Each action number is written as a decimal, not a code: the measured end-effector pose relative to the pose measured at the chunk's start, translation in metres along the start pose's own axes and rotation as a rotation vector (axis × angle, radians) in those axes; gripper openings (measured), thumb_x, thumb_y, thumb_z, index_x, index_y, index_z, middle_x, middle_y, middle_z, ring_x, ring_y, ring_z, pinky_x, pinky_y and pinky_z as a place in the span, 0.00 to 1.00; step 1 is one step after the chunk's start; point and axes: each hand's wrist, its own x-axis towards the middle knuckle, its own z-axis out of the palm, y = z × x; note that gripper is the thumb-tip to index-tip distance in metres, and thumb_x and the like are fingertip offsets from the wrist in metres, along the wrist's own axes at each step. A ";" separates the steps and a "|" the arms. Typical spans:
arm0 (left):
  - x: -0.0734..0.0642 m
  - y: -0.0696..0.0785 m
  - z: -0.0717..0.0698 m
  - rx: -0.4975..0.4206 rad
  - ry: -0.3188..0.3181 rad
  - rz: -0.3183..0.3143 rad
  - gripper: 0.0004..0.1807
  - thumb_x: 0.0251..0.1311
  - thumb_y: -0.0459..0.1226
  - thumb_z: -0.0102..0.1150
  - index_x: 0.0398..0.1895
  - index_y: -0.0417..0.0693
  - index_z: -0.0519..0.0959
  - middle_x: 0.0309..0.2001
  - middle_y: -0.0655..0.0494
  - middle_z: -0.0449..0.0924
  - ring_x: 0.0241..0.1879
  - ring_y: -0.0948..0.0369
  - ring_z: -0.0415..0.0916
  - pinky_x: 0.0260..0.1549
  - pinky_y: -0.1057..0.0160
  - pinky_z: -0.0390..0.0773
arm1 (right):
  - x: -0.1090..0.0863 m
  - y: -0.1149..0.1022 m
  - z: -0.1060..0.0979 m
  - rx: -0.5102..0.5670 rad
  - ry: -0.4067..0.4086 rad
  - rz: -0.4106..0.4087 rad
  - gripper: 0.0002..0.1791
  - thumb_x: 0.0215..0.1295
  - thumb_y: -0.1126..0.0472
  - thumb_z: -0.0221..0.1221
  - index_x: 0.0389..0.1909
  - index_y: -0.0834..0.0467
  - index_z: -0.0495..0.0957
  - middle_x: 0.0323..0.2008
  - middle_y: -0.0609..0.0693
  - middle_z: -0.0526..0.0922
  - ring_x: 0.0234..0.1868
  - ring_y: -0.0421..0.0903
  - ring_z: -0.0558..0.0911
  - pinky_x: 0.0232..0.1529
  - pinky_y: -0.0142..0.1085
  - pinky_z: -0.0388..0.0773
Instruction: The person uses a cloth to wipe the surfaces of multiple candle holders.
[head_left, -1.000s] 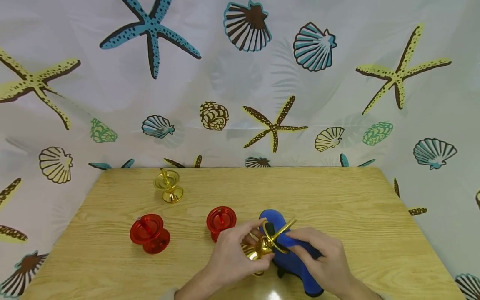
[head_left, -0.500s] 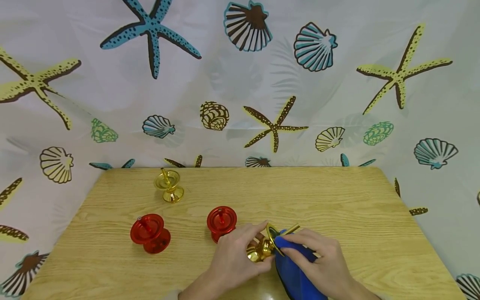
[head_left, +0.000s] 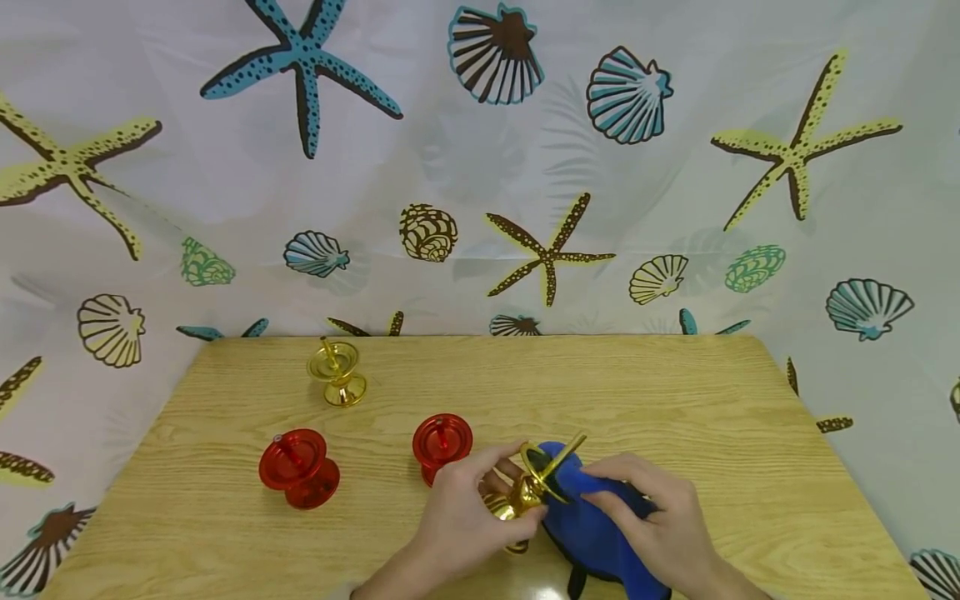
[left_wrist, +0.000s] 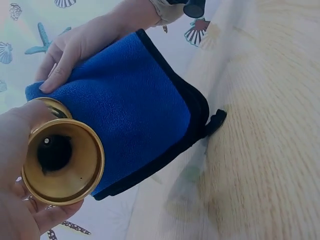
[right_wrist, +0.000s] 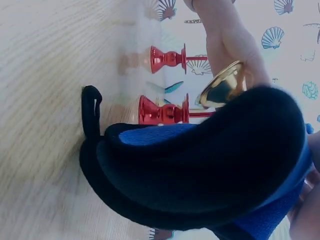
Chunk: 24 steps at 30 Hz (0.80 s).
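Note:
My left hand (head_left: pixel 472 512) grips a shiny gold candle holder (head_left: pixel 527 493) by its foot and stem. It is tilted, with its dish and long spike pointing up and right; the left wrist view looks into the hollow foot (left_wrist: pixel 75 182). Between thumb and fingers, my right hand (head_left: pixel 660 512) pinches a blue cloth (head_left: pixel 585 533) with black edging and a small loop (left_wrist: pixel 216 121). A bunched part of the cloth lies against the dish, at the base of the spike. The rest of the cloth hangs down, and in the right wrist view its dark underside (right_wrist: pixel 175 175) hides much of the work.
Two red candle holders (head_left: pixel 285 458) stand on the wooden table (head_left: pixel 675 375), one at the left and a second red holder (head_left: pixel 442 440) just beyond my left hand. Another gold candle holder (head_left: pixel 343 387) stands at the back left. A patterned curtain (head_left: pixel 465 167) hangs behind the table.
My right hand has worked the cloth against the dish, moving down slightly and back up. The held candle holder tilted right, then came back. The standing holders have not moved.

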 end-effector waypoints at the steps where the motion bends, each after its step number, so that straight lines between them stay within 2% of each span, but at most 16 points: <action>1: 0.000 0.001 0.000 -0.019 0.009 -0.025 0.34 0.46 0.37 0.83 0.61 0.46 0.84 0.38 0.56 0.89 0.31 0.72 0.83 0.32 0.71 0.83 | 0.000 0.002 -0.001 -0.004 0.014 -0.010 0.25 0.51 0.84 0.70 0.47 0.59 0.87 0.39 0.57 0.92 0.44 0.36 0.90 0.47 0.24 0.85; 3: 0.000 0.002 0.000 -0.061 0.033 -0.068 0.34 0.46 0.37 0.83 0.61 0.45 0.84 0.38 0.56 0.89 0.30 0.71 0.81 0.33 0.70 0.83 | 0.001 0.005 -0.003 -0.010 0.045 -0.038 0.26 0.49 0.85 0.70 0.47 0.61 0.87 0.38 0.58 0.91 0.45 0.34 0.90 0.47 0.24 0.85; 8: 0.004 0.009 -0.003 -0.144 0.115 -0.138 0.33 0.46 0.33 0.83 0.60 0.47 0.84 0.38 0.55 0.87 0.30 0.68 0.80 0.31 0.70 0.83 | 0.004 0.018 -0.007 -0.016 0.116 -0.171 0.13 0.60 0.74 0.70 0.47 0.65 0.87 0.37 0.60 0.90 0.46 0.32 0.89 0.47 0.23 0.85; 10: 0.007 0.011 -0.005 -0.158 0.139 -0.161 0.33 0.46 0.33 0.83 0.60 0.48 0.84 0.39 0.55 0.87 0.31 0.68 0.80 0.30 0.70 0.82 | 0.005 0.021 -0.008 -0.020 0.130 -0.203 0.10 0.65 0.68 0.69 0.46 0.66 0.87 0.37 0.61 0.90 0.46 0.33 0.89 0.48 0.23 0.84; 12: 0.009 0.013 -0.007 -0.180 0.156 -0.184 0.32 0.47 0.33 0.83 0.60 0.46 0.83 0.39 0.54 0.86 0.32 0.67 0.80 0.30 0.70 0.81 | 0.006 0.022 -0.009 -0.027 0.130 -0.212 0.10 0.67 0.66 0.69 0.46 0.66 0.87 0.37 0.61 0.90 0.46 0.33 0.89 0.48 0.23 0.84; 17: 0.012 0.016 -0.009 -0.221 0.180 -0.214 0.33 0.48 0.36 0.83 0.60 0.42 0.83 0.39 0.50 0.86 0.32 0.67 0.80 0.31 0.69 0.80 | 0.007 0.023 -0.007 -0.045 0.130 -0.251 0.13 0.72 0.58 0.65 0.45 0.65 0.87 0.37 0.60 0.90 0.44 0.37 0.89 0.49 0.23 0.84; 24: 0.014 0.018 -0.004 -0.229 0.153 -0.253 0.33 0.51 0.39 0.82 0.62 0.43 0.82 0.41 0.50 0.86 0.33 0.63 0.81 0.33 0.65 0.82 | 0.012 0.024 0.002 -0.071 0.131 -0.314 0.12 0.74 0.58 0.64 0.44 0.64 0.88 0.37 0.58 0.88 0.38 0.43 0.89 0.45 0.23 0.84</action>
